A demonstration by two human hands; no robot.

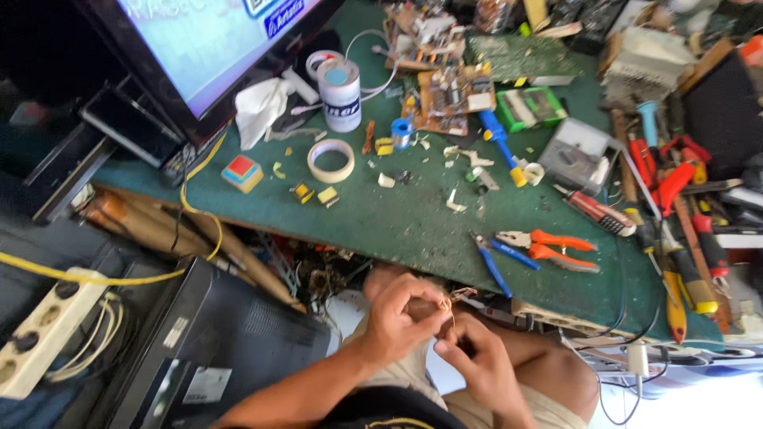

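Note:
Both my hands meet below the front edge of the green workbench (413,222), over my lap. My left hand (401,314) pinches a small coil wound with thin copper wire (447,303) between thumb and fingers. My right hand (477,357) is closed just under it, holding the loose strand of the same wire. The coil itself is mostly hidden by my fingers.
On the bench lie blue-handled pliers (491,266), orange-handled pliers (552,246), a red screwdriver (596,210), a masking tape roll (331,161), a spray can (340,94), circuit boards (449,95) and many tools at right. A monitor (214,40) leans at upper left; a power strip (40,334) lies lower left.

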